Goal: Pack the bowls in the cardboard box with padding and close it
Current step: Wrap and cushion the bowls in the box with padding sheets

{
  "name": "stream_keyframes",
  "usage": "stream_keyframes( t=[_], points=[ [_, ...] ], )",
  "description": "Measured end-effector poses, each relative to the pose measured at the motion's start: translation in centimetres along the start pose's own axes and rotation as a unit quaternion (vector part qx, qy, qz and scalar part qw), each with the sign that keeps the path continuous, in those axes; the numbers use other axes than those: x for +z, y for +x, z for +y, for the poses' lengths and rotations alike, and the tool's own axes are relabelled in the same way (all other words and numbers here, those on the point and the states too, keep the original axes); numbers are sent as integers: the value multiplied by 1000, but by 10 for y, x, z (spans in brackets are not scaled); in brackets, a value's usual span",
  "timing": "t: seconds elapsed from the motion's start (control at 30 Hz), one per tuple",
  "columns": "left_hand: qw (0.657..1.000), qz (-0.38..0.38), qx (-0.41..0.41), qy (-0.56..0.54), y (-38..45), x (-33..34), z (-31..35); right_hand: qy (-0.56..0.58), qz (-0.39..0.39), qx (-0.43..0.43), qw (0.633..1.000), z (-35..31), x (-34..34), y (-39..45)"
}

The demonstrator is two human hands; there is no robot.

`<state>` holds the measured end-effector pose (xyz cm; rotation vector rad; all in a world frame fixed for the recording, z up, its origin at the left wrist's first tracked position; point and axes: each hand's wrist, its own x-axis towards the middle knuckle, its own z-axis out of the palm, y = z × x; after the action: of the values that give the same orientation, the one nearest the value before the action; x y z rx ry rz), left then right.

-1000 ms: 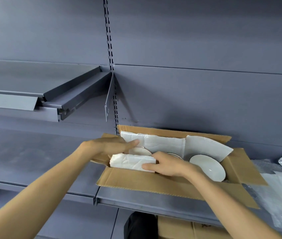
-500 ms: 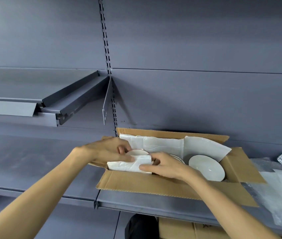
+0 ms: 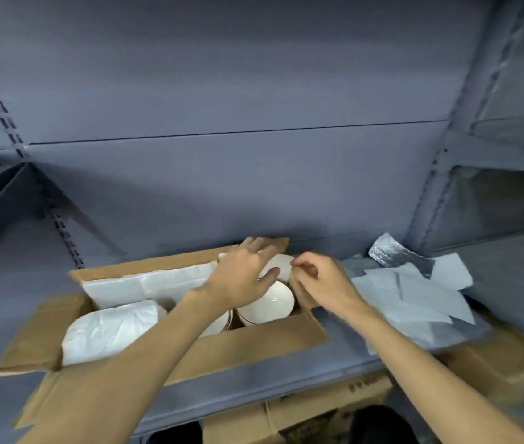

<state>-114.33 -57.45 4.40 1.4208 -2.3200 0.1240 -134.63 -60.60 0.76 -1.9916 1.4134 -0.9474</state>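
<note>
Two hands are working the right end of the cardboard box (image 3: 248, 347), which sits open on the shelf (image 3: 334, 373). Our left hand (image 3: 241, 277) lies spread, fingers wide, flat on a white sheet of padding (image 3: 281, 264), and our right hand (image 3: 321, 280) pinches narrow on that sheet's edge just beside it. To do this well, we judge, we should draw the sheet down snug between the box wall and the bowl (image 3: 270, 302) right under the left palm, leaving no gap. The bowl looks white, smooth, thin-rimmed, tilted. Far left of the grip a wrapped bundle (image 3: 110, 328) fills the other end; loose sheets (image 3: 414, 296) lie right of it.
</note>
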Motion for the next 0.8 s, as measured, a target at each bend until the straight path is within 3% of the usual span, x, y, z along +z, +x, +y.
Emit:
stream_keyframes(
  t=[0.17, 0.33, 0.4, 0.5, 0.63, 0.8],
  points=[
    [995, -9, 91, -38, 54, 41, 64, -84, 138, 110, 981, 75, -67, -31],
    [988, -107, 81, -73, 92, 86, 104, -211, 66, 267, 938, 145, -103, -58],
    [983, -156, 54, -84, 106, 106, 116, -236, 40, 304, 922, 163, -106, -67],
    [965, -206, -28, -162, 123, 135, 134, -292, 14, 289, 912, 180, -107, -73],
    [904, -238, -162, -315, 136, 166, 150, -284, -28, 274, 918, 194, -106, -75],
    [848, -294, -229, -377, 139, 188, 159, -261, -26, 256, 930, 209, -110, -77]
  ],
)
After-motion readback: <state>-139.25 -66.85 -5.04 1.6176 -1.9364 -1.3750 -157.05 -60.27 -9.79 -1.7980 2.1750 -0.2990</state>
